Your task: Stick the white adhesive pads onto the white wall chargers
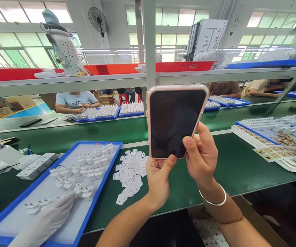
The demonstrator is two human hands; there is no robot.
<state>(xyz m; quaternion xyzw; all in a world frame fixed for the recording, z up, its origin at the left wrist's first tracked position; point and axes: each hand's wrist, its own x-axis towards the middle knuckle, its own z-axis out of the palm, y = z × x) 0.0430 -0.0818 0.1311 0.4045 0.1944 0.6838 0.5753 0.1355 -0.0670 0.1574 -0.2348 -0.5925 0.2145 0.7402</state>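
Observation:
Upright before me is a smartphone point(175, 120) in a clear, pinkish case, its screen dark. My left hand point(159, 180) grips the bottom edge, with the thumb on the front. At the lower right corner my right hand point(202, 156) holds it too, its thumb pressed against the screen's edge and a bangle on the wrist. Behind and left of the phone, a pile of small white plastic pieces point(131, 175) lies on the green table point(235, 164). The phone hides part of the far side of the table.
A blue-rimmed tray point(96, 202) of white parts stands at left, with a co-worker's gloved hand point(52, 216) over it. Printed sheets point(274, 154) and another tray point(243, 123) lie right. A shelf point(106, 82) crosses ahead; people sit beyond it.

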